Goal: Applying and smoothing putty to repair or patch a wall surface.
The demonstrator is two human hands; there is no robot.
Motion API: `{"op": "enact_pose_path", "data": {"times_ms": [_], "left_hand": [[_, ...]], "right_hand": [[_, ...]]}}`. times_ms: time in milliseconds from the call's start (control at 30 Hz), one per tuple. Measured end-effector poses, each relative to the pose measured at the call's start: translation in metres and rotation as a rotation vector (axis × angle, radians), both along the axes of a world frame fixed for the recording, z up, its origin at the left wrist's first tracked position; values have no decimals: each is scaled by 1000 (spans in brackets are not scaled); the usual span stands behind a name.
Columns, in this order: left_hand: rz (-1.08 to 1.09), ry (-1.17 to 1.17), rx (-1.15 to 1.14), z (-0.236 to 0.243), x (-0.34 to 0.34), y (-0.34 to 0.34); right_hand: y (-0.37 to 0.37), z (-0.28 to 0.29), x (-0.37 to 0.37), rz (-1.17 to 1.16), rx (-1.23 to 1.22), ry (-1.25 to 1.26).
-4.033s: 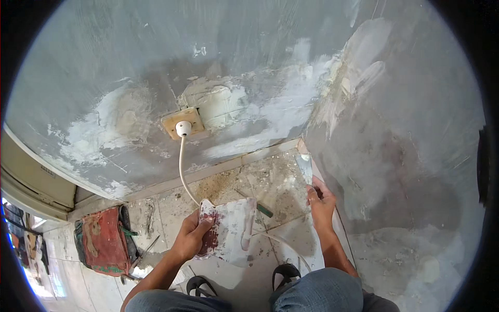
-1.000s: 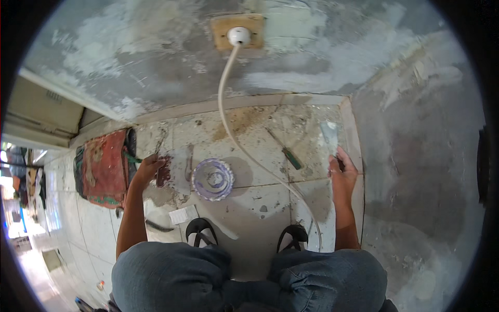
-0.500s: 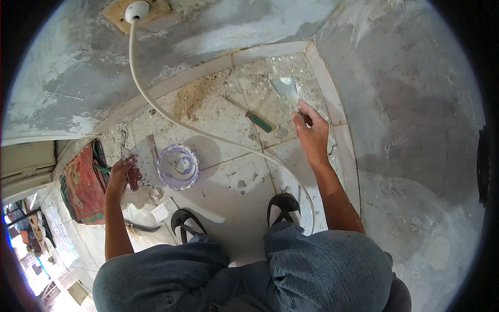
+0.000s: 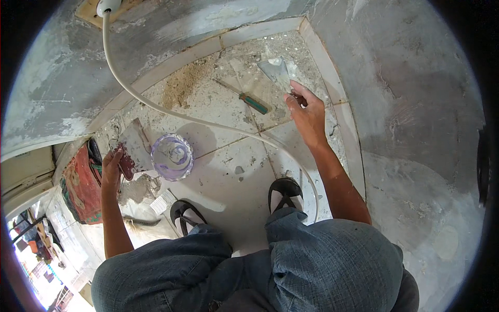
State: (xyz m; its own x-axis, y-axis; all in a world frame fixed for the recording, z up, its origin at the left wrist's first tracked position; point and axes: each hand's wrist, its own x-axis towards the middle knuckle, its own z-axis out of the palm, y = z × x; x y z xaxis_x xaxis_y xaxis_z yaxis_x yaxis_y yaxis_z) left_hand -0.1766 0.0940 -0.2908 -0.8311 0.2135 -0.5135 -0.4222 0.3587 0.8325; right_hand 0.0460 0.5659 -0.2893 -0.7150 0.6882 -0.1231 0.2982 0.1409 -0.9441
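Note:
My left hand (image 4: 111, 165) is closed around the dark red handle of a flat trowel (image 4: 136, 145). Its grey, stained blade reaches up beside a clear, purple-tinted plastic tub (image 4: 189, 156) with white paste smeared round the rim and inside. Across the corner, my right hand (image 4: 310, 118) pinches a putty knife (image 4: 276, 73) in thumb and fingers. Some white paste sits on that wide blade's far edge; the hand mostly hides the handle. Between the two hands, a screwdriver (image 4: 254, 104) with a green handle lies on the tiled floor.
A white cable (image 4: 208, 122) runs from a wall fitting (image 4: 108, 5) across the floor to my right foot. Sandy debris (image 4: 182, 86) lies along the skirting. A red bag (image 4: 83, 187) rests at left. Bare, patched walls (image 4: 416, 104) meet at the far corner.
The view has shifted, so the floor items and both hands appear higher in the picture. Both hands keep their tools, with little movement relative to the floor.

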Motion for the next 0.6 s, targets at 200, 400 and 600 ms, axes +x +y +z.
{"op": "enact_pose_path", "data": {"times_ms": [200, 400, 600], "left_hand": [[-25, -1, -3, 2, -1, -5], [51, 52, -18, 4, 8, 15], [-33, 48, 16, 4, 6, 5]], "right_hand": [[-1, 0, -3, 1, -22, -25], [4, -5, 1, -18, -14, -19], [0, -5, -1, -6, -18, -43]]}}
